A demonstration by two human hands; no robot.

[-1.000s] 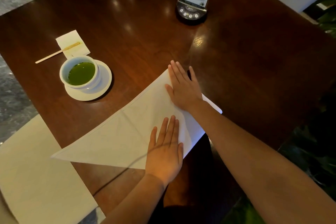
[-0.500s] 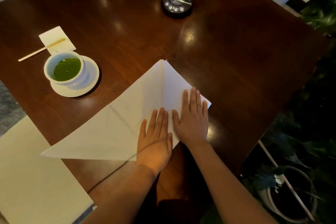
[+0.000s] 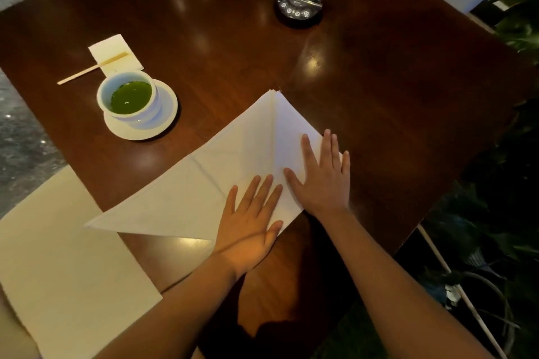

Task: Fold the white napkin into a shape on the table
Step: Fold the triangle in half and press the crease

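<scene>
On the near right part of the dark wooden tabletop point(image 3: 379, 73) lies the white napkin point(image 3: 204, 192), with both hands flat upon it. The right hand point(image 3: 323, 175) presses the right flap, fingers spread and palm down; half a second ago it was in much the same spot, and a second ago it lay farther up, near the far point of the cloth. It has slid down the flap toward the near edge, which reads as smoothing the new fold. The left hand point(image 3: 250, 218) has barely moved: it pins the near middle of the napkin, fingers together and pointing away, grip empty. Neither hand clamps anything; both are open and flat.

The change matters: the right corner now sits folded up to the far tip, with a crease running down the middle from that tip toward the hands. The left corner still reaches out as a long point toward the near left, so the shape is lopsided. My judgement is that the task is partway through, and the matching fold of the left corner is the likely next step.

Far to the left stand a cup of green tea point(image 3: 128, 95) on a saucer point(image 3: 163, 122), well apart from the cloth, and a menu stand point(image 3: 300, 6) at the far edge.
</scene>
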